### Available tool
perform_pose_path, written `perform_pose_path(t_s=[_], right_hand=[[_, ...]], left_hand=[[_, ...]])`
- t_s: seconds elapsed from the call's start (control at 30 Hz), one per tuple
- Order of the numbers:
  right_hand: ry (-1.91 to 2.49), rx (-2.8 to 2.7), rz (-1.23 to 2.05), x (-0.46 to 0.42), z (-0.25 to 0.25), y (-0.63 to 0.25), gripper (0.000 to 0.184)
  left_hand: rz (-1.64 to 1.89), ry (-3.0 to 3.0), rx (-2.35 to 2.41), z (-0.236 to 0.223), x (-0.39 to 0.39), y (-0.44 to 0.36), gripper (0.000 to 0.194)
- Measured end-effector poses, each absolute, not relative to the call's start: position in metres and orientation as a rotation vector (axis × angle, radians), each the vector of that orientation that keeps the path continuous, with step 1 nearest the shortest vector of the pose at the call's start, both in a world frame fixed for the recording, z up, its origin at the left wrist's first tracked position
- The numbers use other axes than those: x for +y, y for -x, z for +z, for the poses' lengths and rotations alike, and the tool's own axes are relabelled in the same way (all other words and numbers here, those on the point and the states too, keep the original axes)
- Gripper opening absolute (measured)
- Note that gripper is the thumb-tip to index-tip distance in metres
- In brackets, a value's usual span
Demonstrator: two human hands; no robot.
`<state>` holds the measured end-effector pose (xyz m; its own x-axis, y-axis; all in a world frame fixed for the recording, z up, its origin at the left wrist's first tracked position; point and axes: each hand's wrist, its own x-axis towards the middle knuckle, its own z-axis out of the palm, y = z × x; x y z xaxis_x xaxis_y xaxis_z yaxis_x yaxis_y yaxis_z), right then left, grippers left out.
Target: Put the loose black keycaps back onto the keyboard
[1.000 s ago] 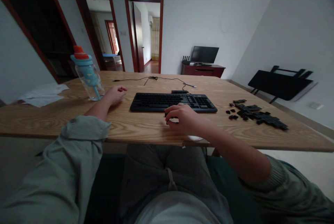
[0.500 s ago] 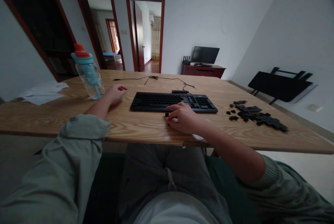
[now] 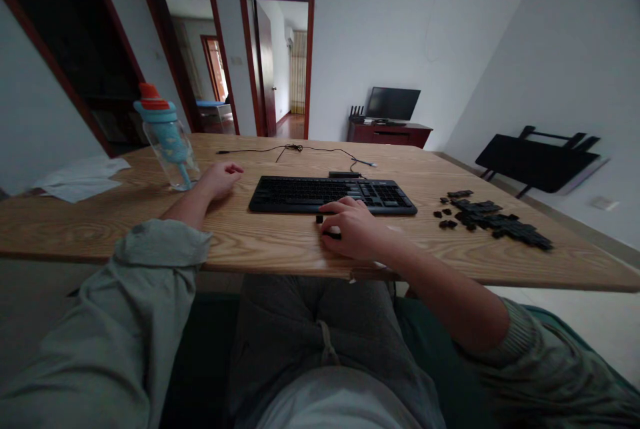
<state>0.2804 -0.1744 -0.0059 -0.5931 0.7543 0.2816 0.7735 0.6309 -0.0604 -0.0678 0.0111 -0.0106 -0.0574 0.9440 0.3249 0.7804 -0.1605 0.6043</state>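
A black keyboard point(image 3: 320, 193) lies across the middle of the wooden table point(image 3: 270, 242). My right hand point(image 3: 353, 225) rests just in front of it, fingers curled over a small dark piece, likely a keycap. Another small dark keycap point(image 3: 319, 219) lies by my fingertips. My left hand point(image 3: 220, 179) lies loosely curled on the table to the left of the keyboard, next to a clear water bottle point(image 3: 167, 139) with a blue and orange lid. It holds nothing. A pile of loose black keycaps point(image 3: 493, 222) is spread at the right of the table.
A black cable point(image 3: 300, 149) runs behind the keyboard. White paper point(image 3: 80, 177) lies at the table's left end. A folded black table point(image 3: 537, 162) leans on the right wall. A monitor on a cabinet point(image 3: 390, 123) stands at the back, with open doorways beyond.
My right hand has shifted slightly and now covers the light patch seen under its fingers before. The left hand has stayed put.
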Motion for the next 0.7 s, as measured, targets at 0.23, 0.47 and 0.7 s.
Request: perform_pose_path(t_s=[0.23,0.47,0.7], right_hand=[[1.214,-2.343,-0.145,-0.184,0.018,-0.322,0.032],[1.671,-1.826,-0.098,-0.218,0.050,-0.480,0.035],[2.063,-1.653,0.068,-0.263,0.010,-0.587,0.030]], left_hand=[[1.013,-1.983,1.864,-0.011,0.011,0.067,0.026],[1.013,-2.002,1.836,-0.013,0.017,0.076,0.030],[0.906,-1.868,1.890,-0.016,0.030,0.085,0.037]])
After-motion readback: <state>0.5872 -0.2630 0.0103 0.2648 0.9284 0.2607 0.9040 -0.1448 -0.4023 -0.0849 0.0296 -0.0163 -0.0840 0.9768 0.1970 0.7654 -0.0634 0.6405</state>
